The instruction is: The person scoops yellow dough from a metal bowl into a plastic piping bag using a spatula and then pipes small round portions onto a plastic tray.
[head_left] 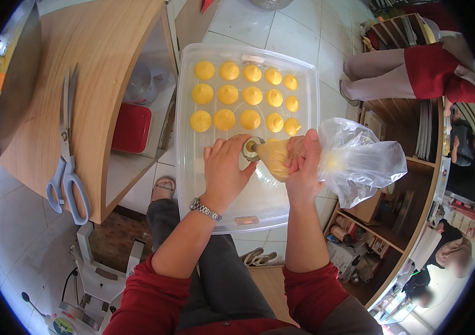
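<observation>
My right hand [303,167] is wrapped round a clear piping bag [274,160] filled with yellow mixture. The bag's loose end puffs out to the right, and its nozzle points left into a small round ring [246,156]. Thumb and fingers of my left hand [225,167] hold that ring from its left side against a translucent plastic tray [184,167]. Beyond both hands, several yellow piped rounds [227,94] with small peaks lie in rows on the tray. Another round is partly hidden behind the bag. What is inside the ring is mostly covered by the nozzle.
Grey-handled scissors [67,156] lie on a wooden table [100,33] at left, beside a large metal bowl [19,84]. A red tray [132,128] sits on the shelf below. Wooden shelves [399,223] stand at right, where a person in red [430,72] and others are nearby.
</observation>
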`<state>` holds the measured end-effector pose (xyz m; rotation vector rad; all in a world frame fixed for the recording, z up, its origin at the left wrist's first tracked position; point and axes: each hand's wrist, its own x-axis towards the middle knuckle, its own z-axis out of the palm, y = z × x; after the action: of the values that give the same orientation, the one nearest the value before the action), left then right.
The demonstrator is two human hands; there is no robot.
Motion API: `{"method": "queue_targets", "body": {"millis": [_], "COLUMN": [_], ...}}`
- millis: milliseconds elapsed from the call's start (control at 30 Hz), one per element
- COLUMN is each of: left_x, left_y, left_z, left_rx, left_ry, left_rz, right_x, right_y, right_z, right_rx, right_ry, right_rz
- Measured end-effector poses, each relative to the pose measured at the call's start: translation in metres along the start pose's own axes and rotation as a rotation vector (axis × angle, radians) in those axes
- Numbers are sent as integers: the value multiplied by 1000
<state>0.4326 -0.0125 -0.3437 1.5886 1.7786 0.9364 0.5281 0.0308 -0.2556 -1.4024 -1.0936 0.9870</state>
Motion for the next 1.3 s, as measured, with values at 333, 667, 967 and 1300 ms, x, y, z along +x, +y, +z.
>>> {"method": "queue_targets", "body": {"millis": [333, 667, 967, 1300], "left_x": [0, -1, -1, -12], "left_y": [0, 0, 1, 3], "left_z": [0, 0, -2, -29], "left_rx": [-5, 0, -49, -295], "left_ry": [-1, -1, 2, 23], "left_rz": [4, 5, -8, -162], "right_x": [0, -2, 10, 16], "right_y": [8, 4, 9, 18], "right_z": [-7, -7, -18, -93], "right_rx": [-26, -17, 422, 991], "right_ry": [-37, -55, 279, 539], "right_rz": [-42, 5, 87, 397]}}
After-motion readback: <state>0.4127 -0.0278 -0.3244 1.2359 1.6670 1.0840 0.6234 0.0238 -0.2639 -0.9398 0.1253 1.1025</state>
